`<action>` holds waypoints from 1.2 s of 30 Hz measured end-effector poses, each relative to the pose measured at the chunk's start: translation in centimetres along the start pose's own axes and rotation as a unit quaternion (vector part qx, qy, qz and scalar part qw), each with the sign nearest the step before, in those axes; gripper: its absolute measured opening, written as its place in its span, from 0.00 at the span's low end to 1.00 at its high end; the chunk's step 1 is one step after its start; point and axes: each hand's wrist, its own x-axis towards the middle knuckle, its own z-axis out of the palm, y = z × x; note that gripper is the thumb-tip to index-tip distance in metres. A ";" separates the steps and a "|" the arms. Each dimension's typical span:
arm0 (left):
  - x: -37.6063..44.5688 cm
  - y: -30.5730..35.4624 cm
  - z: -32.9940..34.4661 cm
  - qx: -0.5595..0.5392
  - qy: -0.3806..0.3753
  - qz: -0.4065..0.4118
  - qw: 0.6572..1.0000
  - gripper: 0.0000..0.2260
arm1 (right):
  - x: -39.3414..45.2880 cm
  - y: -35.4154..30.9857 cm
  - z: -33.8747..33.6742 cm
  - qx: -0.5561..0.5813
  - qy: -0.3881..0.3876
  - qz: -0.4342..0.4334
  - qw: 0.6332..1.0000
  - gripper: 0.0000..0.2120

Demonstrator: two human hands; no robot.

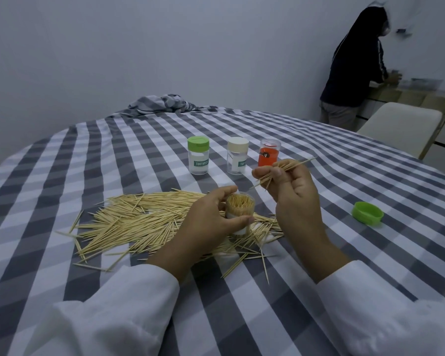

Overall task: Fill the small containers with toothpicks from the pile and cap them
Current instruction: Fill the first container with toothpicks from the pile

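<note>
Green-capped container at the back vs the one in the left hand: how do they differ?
The green-capped container is closed; the held container is open, with no cap on.
The green-capped container looks empty through its clear wall; the held container is packed with upright toothpicks.
The green-capped container stands free on the tablecloth; the left hand grips the held container over the toothpick pile.
Both are small, clear and upright.

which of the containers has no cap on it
The container gripped by the left hand, over the toothpick pile; its open mouth shows packed toothpicks. The three at the back wear green, cream and clear caps.
</note>
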 end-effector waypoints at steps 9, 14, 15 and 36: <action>0.0 -0.2 0.0 0.002 0.003 0.008 1.000 0.33 | -0.3 1.2 0.7 -0.120 -0.076 0.086 0.986 0.05; 0.0 -0.2 0.0 0.000 0.007 0.013 1.000 0.33 | 0.1 1.3 0.4 -0.193 -0.071 0.091 0.974 0.17; 0.0 -0.2 0.0 0.000 0.007 0.014 1.000 0.33 | 0.1 1.3 0.4 -0.193 -0.078 0.089 0.974 0.18; 0.1 -0.5 0.0 -0.002 -0.006 0.015 1.000 0.32 | -0.2 2.3 0.6 -0.218 -0.083 0.053 0.971 0.08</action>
